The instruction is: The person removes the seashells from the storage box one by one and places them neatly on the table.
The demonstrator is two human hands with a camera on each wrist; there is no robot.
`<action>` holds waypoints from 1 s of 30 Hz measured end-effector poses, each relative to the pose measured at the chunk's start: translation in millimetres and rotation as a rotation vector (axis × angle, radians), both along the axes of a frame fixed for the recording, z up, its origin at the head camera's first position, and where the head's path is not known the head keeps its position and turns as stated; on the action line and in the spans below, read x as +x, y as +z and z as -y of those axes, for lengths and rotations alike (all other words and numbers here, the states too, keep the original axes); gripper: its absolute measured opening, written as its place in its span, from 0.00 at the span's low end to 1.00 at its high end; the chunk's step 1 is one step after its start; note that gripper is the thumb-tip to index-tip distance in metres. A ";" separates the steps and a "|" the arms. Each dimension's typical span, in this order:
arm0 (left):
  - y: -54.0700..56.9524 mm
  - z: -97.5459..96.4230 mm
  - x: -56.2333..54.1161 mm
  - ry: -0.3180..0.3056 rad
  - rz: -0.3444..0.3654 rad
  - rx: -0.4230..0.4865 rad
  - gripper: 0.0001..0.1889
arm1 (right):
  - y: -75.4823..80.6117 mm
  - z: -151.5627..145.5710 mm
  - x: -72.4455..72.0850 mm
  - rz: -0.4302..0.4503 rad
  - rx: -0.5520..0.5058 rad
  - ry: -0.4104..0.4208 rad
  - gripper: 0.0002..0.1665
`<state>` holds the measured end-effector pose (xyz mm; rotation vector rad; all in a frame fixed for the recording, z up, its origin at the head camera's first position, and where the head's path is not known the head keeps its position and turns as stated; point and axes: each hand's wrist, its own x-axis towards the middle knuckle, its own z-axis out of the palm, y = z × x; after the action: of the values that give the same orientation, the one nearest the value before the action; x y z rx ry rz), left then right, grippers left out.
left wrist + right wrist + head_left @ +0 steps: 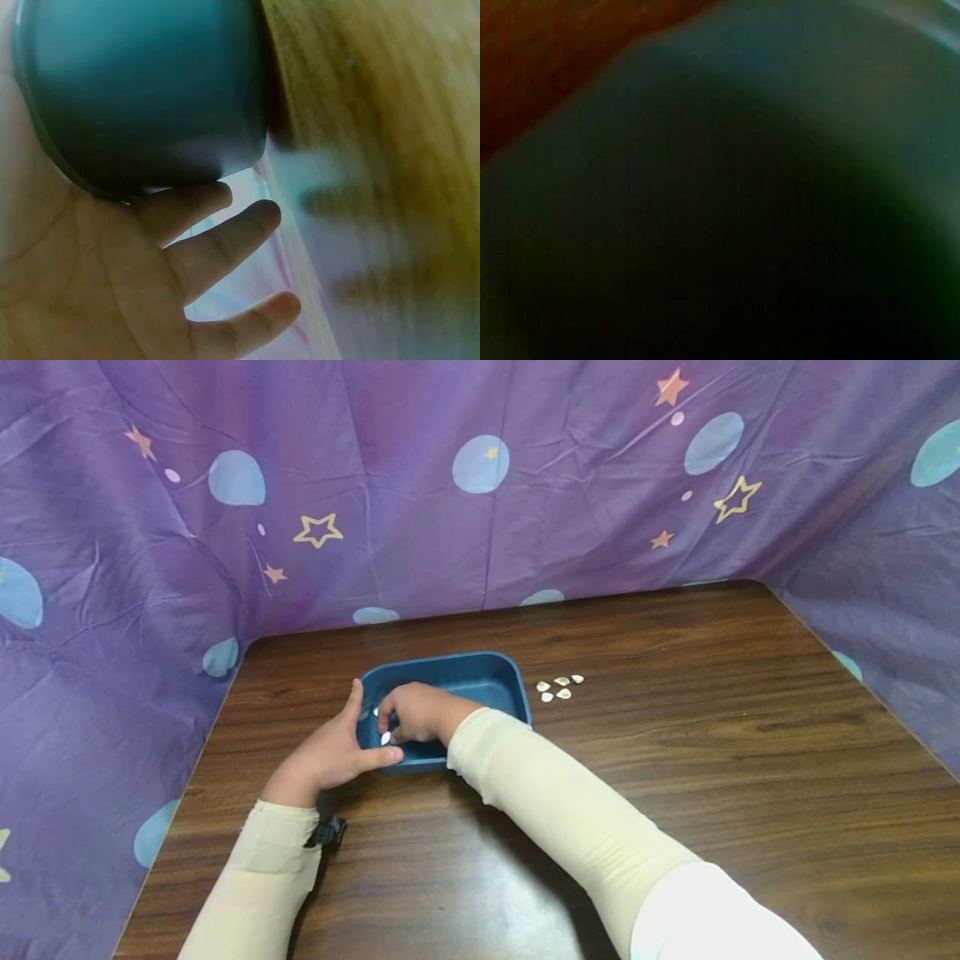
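A blue rectangular tray (487, 693) sits on the wooden table. The left hand (330, 753) is at its left front corner, thumb along the front rim and palm against the outer wall. In the left wrist view, that hand's fingers (225, 240) are straight and spread beneath the tray's wall (150, 90). Reaching inside the tray, the right hand (420, 710) points its bent fingers down and pinches a small white shell-like piece (386, 738) at its fingertips. Another white piece (376, 712) lies by the tray's left wall. The right wrist view is dark and blurred.
Several small shell-like pieces (562, 694) lie in two short rows on the table (712, 718), right of the tray. A purple curtain (420, 543) with stars and planets hangs behind the table and at its sides. A small black device (327, 832) is at the left wrist.
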<state>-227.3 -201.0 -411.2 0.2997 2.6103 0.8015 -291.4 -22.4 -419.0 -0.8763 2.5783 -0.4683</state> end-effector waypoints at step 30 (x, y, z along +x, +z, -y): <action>2.9 -5.9 1.9 0.047 0.032 0.004 0.71 | 46.2 -75.4 8.3 -0.027 -0.325 -0.090 0.06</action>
<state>-225.4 -195.1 -408.4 0.2262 2.5946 0.8207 -283.1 53.0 -372.8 -0.8748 2.6160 -0.9283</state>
